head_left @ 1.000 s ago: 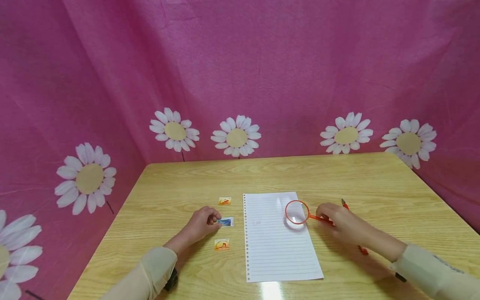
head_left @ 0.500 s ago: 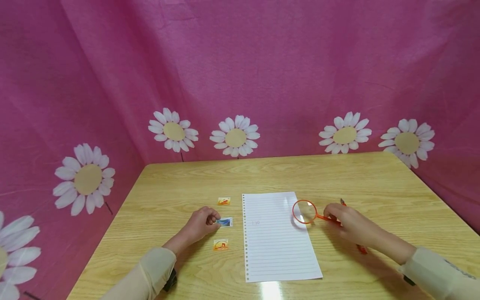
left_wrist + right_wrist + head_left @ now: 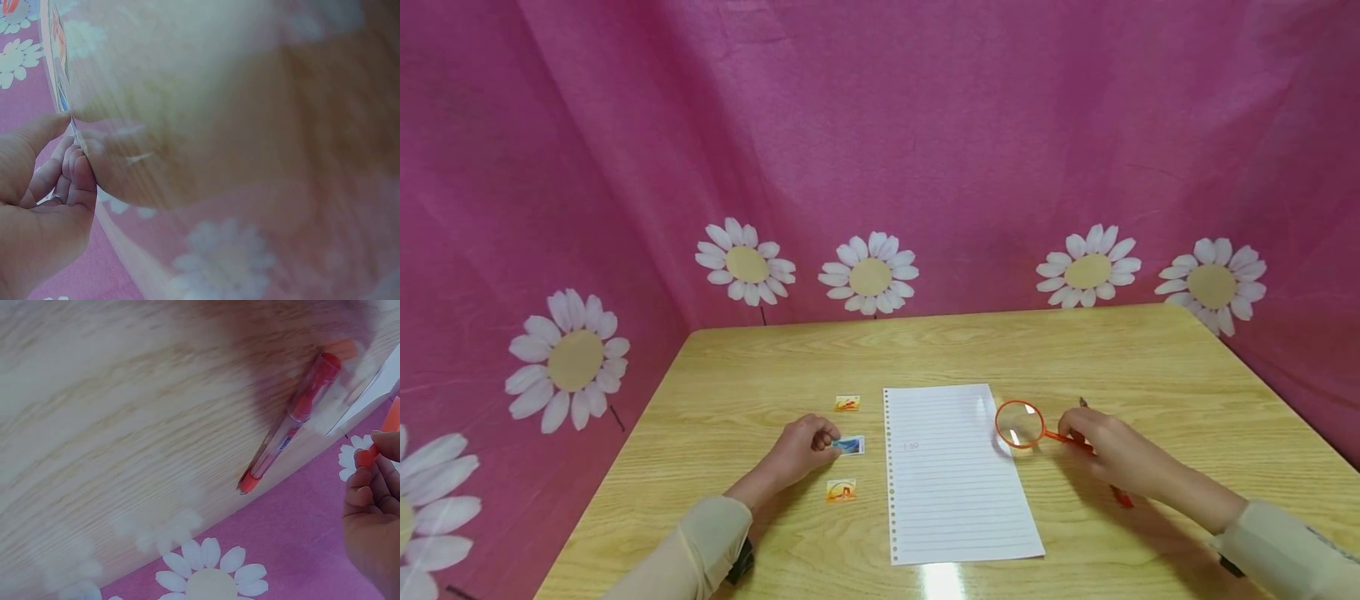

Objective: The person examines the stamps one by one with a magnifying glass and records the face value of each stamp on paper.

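In the head view my left hand (image 3: 801, 454), fingers curled, has its thumb and fingertips at the left edge of a blue postage stamp (image 3: 851, 445) on the table. Yellow-orange stamps lie just beyond it (image 3: 847, 403) and nearer to me (image 3: 841, 490). My right hand (image 3: 1108, 446) pinches the handle of a red-rimmed magnifying glass (image 3: 1019, 447). The lens is over the right edge of a lined sheet of paper (image 3: 962, 500), which bears faint writing. A red pen (image 3: 281, 431) lies beneath the right hand, partly hidden in the head view.
The wooden table (image 3: 760, 358) extends around the sheet and stamps. Behind and to the left hangs a pink curtain (image 3: 940, 150) with white daisies. Light reflects off the table below the paper.
My right hand has drawn the magnifying glass to the right, from over the paper to its right edge. The left hand has stayed at the blue stamp.
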The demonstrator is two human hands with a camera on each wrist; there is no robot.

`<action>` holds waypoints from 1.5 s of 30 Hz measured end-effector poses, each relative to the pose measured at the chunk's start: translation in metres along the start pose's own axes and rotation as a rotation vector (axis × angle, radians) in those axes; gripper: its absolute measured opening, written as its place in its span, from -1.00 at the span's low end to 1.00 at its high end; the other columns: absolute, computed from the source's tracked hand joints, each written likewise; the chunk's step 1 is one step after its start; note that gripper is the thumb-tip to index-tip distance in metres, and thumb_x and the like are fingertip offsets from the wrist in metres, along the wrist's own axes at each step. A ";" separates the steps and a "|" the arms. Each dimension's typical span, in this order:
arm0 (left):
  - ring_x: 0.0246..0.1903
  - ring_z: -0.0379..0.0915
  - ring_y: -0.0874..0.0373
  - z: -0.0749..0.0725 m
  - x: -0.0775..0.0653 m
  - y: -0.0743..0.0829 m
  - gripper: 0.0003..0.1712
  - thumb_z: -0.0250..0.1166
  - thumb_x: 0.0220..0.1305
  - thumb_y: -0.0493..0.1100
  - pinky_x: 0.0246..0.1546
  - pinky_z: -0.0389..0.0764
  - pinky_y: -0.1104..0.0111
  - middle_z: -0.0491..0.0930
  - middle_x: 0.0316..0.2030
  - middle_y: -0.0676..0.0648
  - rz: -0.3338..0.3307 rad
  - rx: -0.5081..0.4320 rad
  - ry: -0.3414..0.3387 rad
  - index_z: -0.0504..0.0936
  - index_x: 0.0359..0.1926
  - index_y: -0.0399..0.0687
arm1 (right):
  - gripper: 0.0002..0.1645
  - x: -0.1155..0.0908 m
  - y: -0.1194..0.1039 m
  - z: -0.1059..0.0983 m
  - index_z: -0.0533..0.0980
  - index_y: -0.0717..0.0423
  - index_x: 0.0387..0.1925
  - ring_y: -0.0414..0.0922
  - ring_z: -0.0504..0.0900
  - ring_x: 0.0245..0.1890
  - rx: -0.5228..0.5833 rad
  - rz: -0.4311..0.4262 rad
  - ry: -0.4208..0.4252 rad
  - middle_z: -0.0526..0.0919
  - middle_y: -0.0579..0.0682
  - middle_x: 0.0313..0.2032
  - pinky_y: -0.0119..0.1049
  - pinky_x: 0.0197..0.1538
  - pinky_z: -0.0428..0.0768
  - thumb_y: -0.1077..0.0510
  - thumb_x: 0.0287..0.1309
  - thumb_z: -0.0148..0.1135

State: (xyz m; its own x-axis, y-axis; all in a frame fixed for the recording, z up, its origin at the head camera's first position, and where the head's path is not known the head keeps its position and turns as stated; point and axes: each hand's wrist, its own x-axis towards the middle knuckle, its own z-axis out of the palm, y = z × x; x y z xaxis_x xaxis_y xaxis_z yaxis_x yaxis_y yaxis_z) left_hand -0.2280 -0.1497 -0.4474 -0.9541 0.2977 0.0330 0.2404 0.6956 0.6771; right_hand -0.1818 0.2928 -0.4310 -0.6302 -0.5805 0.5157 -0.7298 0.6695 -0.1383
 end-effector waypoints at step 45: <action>-0.37 0.29 0.18 -0.002 -0.002 -0.002 -0.88 0.38 0.15 -0.35 -0.35 0.33 0.52 0.45 -0.39 -0.05 0.061 0.007 -0.011 0.61 -0.29 -0.23 | -0.86 0.009 0.001 -0.005 0.48 0.20 -0.46 -0.40 0.28 -0.61 0.186 0.507 -0.241 0.50 -0.14 -0.60 -0.46 -0.53 0.34 0.34 0.06 0.32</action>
State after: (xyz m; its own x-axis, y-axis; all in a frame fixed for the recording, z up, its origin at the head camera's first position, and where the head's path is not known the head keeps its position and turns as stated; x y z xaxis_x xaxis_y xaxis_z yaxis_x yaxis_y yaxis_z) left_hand -0.2269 -0.1531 -0.4480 -0.9355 0.3471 0.0656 0.2994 0.6805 0.6688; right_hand -0.1870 0.2906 -0.4217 -0.9389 -0.3132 0.1427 -0.3427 0.8111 -0.4740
